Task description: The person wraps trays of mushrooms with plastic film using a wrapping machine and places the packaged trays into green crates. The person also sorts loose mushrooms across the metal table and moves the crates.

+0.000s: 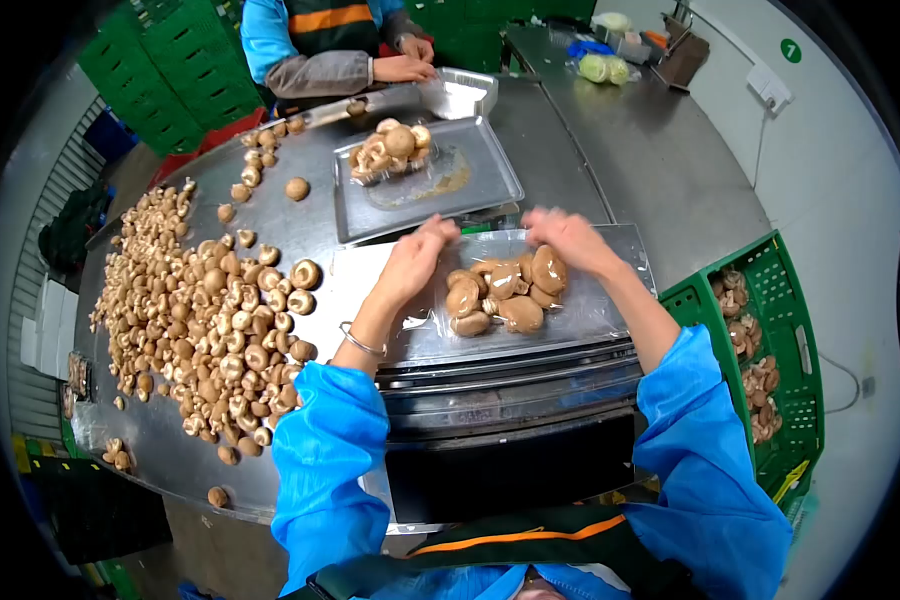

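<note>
In front of me, a pack of brown mushrooms (518,300) lies under clear cling film (600,318) on the flat top of a metal wrapping station (625,245). The film looks glossy and wrinkled over the caps. At the far left corner of the pack, my left hand (420,260) has its fingers closed on the film's edge. My right hand (573,240) is at the far right corner, its fingers bent over the film and blurred by motion. Any tray beneath the mushrooms is hidden.
Beyond my hands, a metal tray (500,190) bears a heaped mushroom pack (390,150). Loose mushrooms (210,310) cover the table's left side. At right stands a green crate (805,350) with packs. Across the table, a co-worker's hands (410,65) are by a white tray (467,95).
</note>
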### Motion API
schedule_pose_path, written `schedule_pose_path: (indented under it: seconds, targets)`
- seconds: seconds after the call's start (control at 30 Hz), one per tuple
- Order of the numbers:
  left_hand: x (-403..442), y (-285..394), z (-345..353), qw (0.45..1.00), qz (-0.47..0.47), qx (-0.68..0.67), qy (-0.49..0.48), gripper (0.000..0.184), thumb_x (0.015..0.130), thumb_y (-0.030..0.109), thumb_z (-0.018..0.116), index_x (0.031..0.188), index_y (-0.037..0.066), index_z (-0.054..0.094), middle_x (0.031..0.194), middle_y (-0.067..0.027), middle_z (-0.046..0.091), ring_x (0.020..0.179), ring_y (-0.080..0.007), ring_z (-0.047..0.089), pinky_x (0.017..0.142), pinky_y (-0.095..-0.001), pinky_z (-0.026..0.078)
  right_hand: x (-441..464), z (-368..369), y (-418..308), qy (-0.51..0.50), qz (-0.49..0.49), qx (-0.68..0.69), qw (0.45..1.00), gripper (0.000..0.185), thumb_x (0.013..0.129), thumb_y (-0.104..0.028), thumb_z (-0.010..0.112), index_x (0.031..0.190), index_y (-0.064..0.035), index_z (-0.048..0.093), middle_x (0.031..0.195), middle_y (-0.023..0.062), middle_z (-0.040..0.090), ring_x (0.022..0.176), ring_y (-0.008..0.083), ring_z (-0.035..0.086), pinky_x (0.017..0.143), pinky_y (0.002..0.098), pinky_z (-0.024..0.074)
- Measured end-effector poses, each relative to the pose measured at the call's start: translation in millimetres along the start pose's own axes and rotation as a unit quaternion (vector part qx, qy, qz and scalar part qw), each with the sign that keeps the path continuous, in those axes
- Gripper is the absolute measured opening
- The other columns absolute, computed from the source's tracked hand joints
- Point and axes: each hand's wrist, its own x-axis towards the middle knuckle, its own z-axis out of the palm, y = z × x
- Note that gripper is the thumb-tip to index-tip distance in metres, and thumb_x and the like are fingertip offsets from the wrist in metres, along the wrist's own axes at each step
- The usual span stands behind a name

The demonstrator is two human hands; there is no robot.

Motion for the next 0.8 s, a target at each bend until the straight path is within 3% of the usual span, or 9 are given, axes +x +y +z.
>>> schedule_pose_path:
  seconds: [0.07,0.1,0.17,0.3,0.4,0.43,0.57,0.73,0.8]
  targets:
    - [-21.8,16.7,15.2,0.999,0.001,0.0,-0.047,0.034,0.091,0.019,0.034,0.1,0.002,0.062,0.123,-0.0144,0.05,0.13,-0.0246,0.025,0.104,-0.0325,0.023,-24.9,-1.8,-7.2,-0.056,0.046,0.088,0.993,0.034,0.084,-0.029,0.049,0.092,-0.0011,0.066,0.12,0.0159,0.053,0.123,0.0229,0.039,0.098,0.0261,0.0292]
    - [-24.5,1.2,13.2,0.995,-0.037,-0.008,-0.093,0.033,0.091,0.017,0.034,0.101,0.002,0.061,0.12,-0.0122,0.052,0.124,-0.0246,0.036,0.102,-0.0306,0.027,-22.3,4.8,-2.3,-0.156,0.066,0.128,0.977,0.039,0.087,-0.03,0.045,0.088,0.0045,0.064,0.124,0.013,0.05,0.128,0.0225,0.03,0.104,0.0293,0.0204]
    - [-22.4,11.9,-6.7,0.973,-0.092,-0.079,-0.195,0.035,0.091,0.026,0.036,0.114,0.005,0.053,0.11,-0.0125,0.056,0.106,-0.0252,0.052,0.086,-0.0327,0.046,-27.5,-0.5,-7.4,-0.169,0.103,0.184,0.963,0.041,0.088,-0.033,0.046,0.103,0.0022,0.059,0.123,0.0131,0.051,0.123,0.0252,0.037,0.097,0.0319,0.0341]
    - [-45.4,50.1,-15.0,0.918,-0.243,-0.211,-0.234,0.066,0.084,0.058,0.039,0.132,0.014,0.028,0.084,-0.0146,0.055,0.074,-0.0221,0.061,0.045,-0.0304,0.054,-55.0,-16.2,-17.0,-0.209,0.23,0.316,0.896,0.054,0.088,-0.046,0.044,0.123,-0.0048,0.044,0.114,0.0117,0.053,0.109,0.0258,0.05,0.061,0.0348,0.0538]
    - [-68.7,76.2,-14.2,0.946,-0.213,-0.156,-0.189,0.063,0.086,0.058,0.032,0.131,0.013,0.032,0.089,-0.017,0.056,0.066,-0.02,0.062,0.043,-0.0269,0.054,-72.2,-7.5,-6.5,-0.22,0.244,0.383,0.863,0.061,0.087,-0.05,0.04,0.124,-0.0017,0.038,0.113,0.0149,0.052,0.1,0.0263,0.056,0.044,0.0383,0.0557]
    - [-79.5,82.6,-12.8,0.946,-0.18,-0.178,-0.204,0.065,0.087,0.057,0.032,0.13,0.009,0.032,0.11,-0.0193,0.047,0.063,-0.0164,0.058,0.043,-0.0245,0.052,-82.8,-8.7,-18.4,-0.228,0.222,0.363,0.876,0.055,0.09,-0.046,0.036,0.12,-0.0002,0.042,0.107,0.0163,0.055,0.089,0.0278,0.061,0.043,0.0374,0.0559]
    - [-149.8,112.4,-3.0,0.915,-0.206,-0.192,-0.288,0.066,0.087,0.057,0.031,0.133,0.009,0.029,0.117,-0.0163,0.047,0.081,-0.0186,0.059,0.048,-0.0233,0.053,-165.0,-16.7,-61.4,-0.264,0.19,0.293,0.899,0.055,0.089,-0.044,0.041,0.12,0.0017,0.041,0.104,0.0164,0.055,0.057,0.0231,0.062,0.039,0.0291,0.0531]
    - [-236.4,99.6,14.2,0.859,-0.21,-0.349,-0.312,0.072,0.087,0.054,0.037,0.138,0.007,0.017,0.131,-0.0165,0.036,0.098,-0.023,0.055,0.065,-0.0308,0.056,-245.7,16.2,-67.3,-0.259,0.207,0.297,0.896,0.048,0.089,-0.036,0.043,0.123,-0.0018,0.041,0.109,0.0145,0.052,0.07,0.0189,0.062,0.042,0.0263,0.0522]
    - [-256.9,51.1,14.4,0.861,-0.257,-0.335,-0.284,0.056,0.089,0.038,0.048,0.127,-0.001,0.036,0.12,-0.0156,0.049,0.092,-0.02,0.058,0.071,-0.0277,0.054,-245.8,30.0,-58.1,-0.257,0.222,0.252,0.906,0.048,0.09,-0.04,0.04,0.121,-0.003,0.043,0.102,0.0096,0.051,0.072,0.015,0.059,0.041,0.0234,0.0491]
